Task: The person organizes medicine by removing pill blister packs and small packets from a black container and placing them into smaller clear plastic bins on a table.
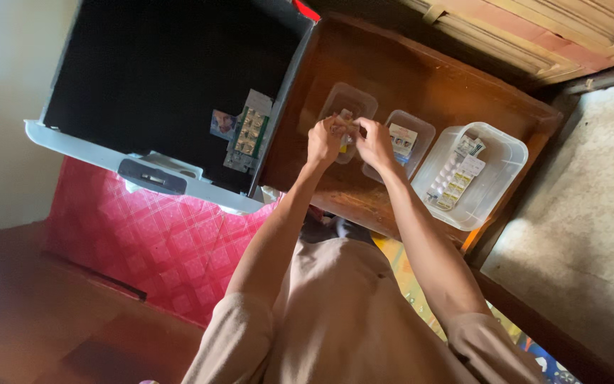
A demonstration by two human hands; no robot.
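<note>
Looking down, hidden parts: the person's head and lower body are cut off at the bottom edge; what the fingers pinch is small and blurred, so its kind cannot be told.
Room: pale wall at the far left of the frame, slatted wood at the upper right, rough pale floor at the right edge, dim light overall.
Red cloth (158, 242): quilted, lower left of the frame, partly under the dark case.
Dark case (172, 85): large, black inside, pale rim with a grey latch, upper left; blister strips (249, 131) lean at its right inner edge.
Wooden table (421, 78): brown, glossy, centre to upper right, its near edge hidden behind the forearms.
Large clear container (509, 160): right of centre on the table, holding white and yellow pill strips (456, 178).
Middle clear container (426, 131): just beside the large one, holding a small packet.
Small clear container (357, 96): centre top, partly hidden by the hands.
Left hand (325, 142): fingers curled, pinching the small item (344, 128) over the small container.
Right hand (374, 142): fingers curled, gripping the same item, touching the left hand.
</note>
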